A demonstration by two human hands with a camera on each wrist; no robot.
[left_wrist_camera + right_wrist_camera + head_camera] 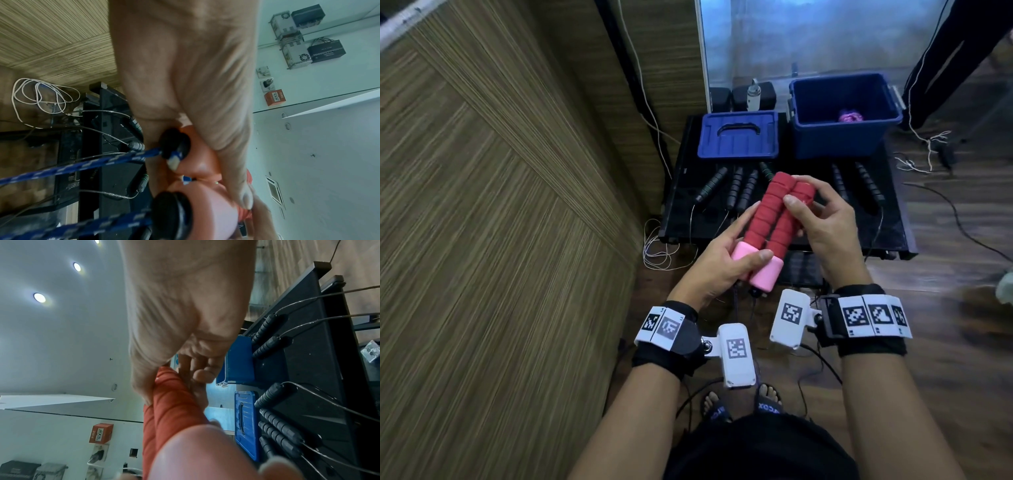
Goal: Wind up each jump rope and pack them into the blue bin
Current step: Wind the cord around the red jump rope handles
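Note:
Two red jump rope handles (770, 219) with pink end caps (525, 274) lie side by side in both my hands, above the black table. My left hand (726, 260) grips the pink ends; its thumb lies across them. My right hand (822, 219) holds the red tops (168, 395), thumb on the front. A blue-and-white braided rope (82, 165) hangs from the black end plugs (174, 146) below the pink caps. The open blue bin (846, 116) stands at the table's back right with a wound pink rope (851, 117) inside.
The bin's blue lid (739, 135) lies at the back left of the black table (893, 226). Several black-handled jump ropes (743, 186) lie in a row on it, their thin cables hanging off the front edge. White cords (657, 246) trail on the wood floor.

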